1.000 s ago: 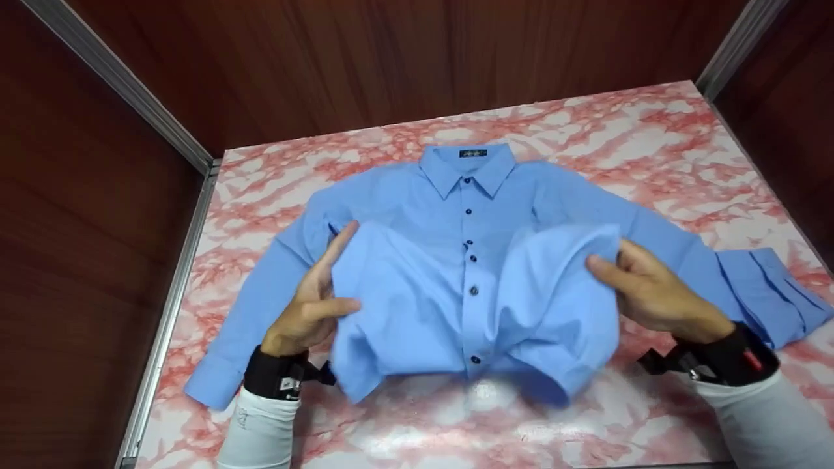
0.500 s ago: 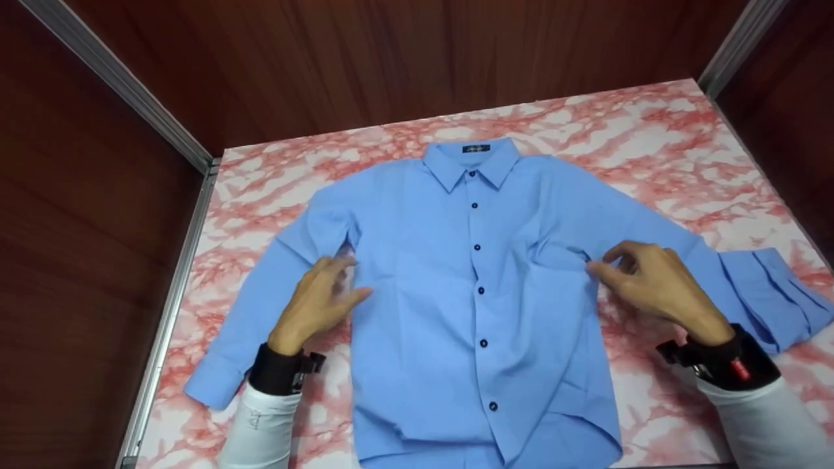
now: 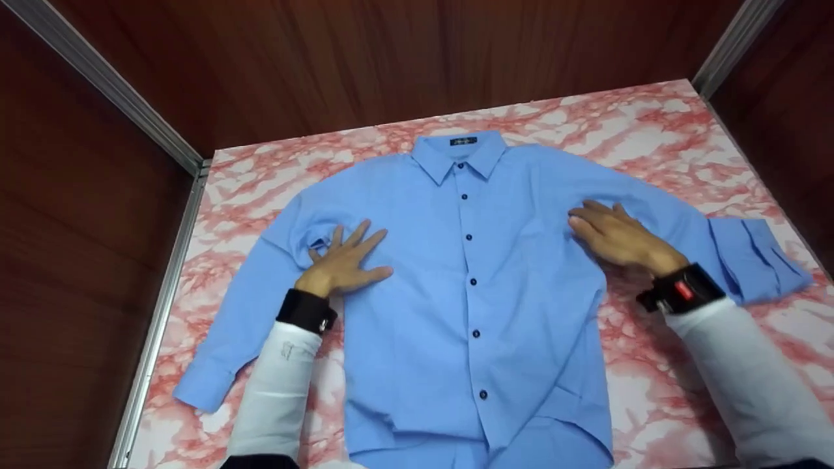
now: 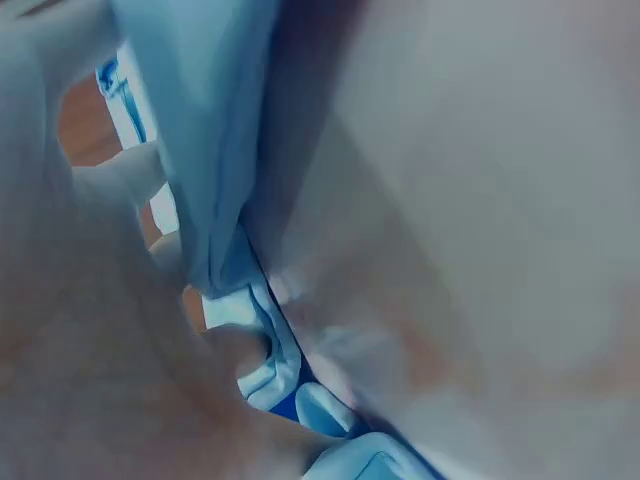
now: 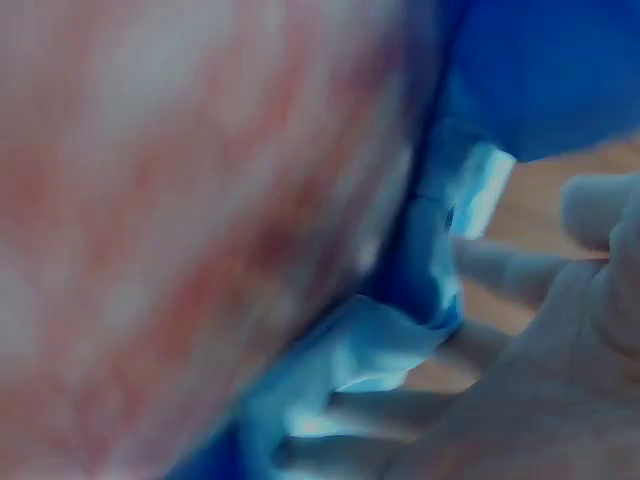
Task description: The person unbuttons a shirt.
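Observation:
A blue long-sleeved button-up shirt (image 3: pixel 417 312) lies front side up, its collar (image 3: pixel 459 156) towards the back. My left hand (image 3: pixel 345 260) rests with fingers spread on the shirt beside the left armpit. Over by the other armpit, my right hand (image 3: pixel 616 234) touches the cloth with its fingers extended. In the left wrist view, fingers (image 4: pixel 120 180) lie along blue folds. The right wrist view shows fingers (image 5: pixel 510 270) against the bunched cloth (image 5: pixel 370 340). Near the hem, the front has creases and a turned fold.
The shirt lies on a red and white marbled tabletop (image 3: pixel 658 124). Dark wood panels (image 3: pixel 391 58) with metal edge strips (image 3: pixel 156 326) enclose the back and sides. The left sleeve (image 3: pixel 228 326) slants down flat; the right sleeve's end (image 3: pixel 759 260) is folded over in pleats.
The lower front, earlier lifted in both hands, came down and now lies spread towards the near edge. Both hands let go and moved up onto the armpit areas.

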`<action>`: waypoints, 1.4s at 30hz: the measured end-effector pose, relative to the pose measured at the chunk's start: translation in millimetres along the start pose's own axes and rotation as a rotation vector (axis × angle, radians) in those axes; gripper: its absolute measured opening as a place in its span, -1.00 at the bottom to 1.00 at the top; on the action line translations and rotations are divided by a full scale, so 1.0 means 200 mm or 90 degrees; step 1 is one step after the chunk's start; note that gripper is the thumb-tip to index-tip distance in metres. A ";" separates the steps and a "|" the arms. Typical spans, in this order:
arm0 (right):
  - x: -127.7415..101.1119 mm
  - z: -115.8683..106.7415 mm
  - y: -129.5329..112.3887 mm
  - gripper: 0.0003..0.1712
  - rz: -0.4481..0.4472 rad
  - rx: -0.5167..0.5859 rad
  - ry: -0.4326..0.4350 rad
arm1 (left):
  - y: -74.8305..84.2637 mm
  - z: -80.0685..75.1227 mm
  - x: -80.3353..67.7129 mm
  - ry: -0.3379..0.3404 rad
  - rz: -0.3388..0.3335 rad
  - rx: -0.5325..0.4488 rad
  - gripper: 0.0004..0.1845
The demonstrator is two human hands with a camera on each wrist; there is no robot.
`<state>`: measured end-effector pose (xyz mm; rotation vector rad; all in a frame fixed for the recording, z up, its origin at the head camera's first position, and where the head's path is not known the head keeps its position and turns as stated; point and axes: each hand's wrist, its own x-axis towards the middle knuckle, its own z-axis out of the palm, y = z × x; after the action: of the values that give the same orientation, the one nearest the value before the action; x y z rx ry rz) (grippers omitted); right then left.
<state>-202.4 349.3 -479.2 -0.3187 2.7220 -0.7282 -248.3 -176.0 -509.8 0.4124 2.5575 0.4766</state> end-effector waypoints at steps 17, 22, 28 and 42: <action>0.00 -0.07 -0.17 -0.63 -0.201 -0.047 0.215 | 0.26 -0.06 -0.06 0.162 0.009 0.105 -0.20; -0.31 0.06 -0.36 -0.80 -0.344 -0.038 0.058 | 0.44 0.04 -0.13 0.136 0.181 0.051 -0.27; -0.50 0.30 -0.48 -0.59 -0.286 -0.129 -0.153 | 0.61 0.15 -0.09 0.030 0.196 0.007 -0.31; -0.59 0.52 -0.34 -0.68 -0.441 -0.234 0.214 | 0.57 0.24 0.06 0.014 0.092 0.081 -0.03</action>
<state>-47.3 279.3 -502.2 -1.3832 3.0562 -0.4482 -211.8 -58.3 -507.8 0.6453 2.5988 0.3728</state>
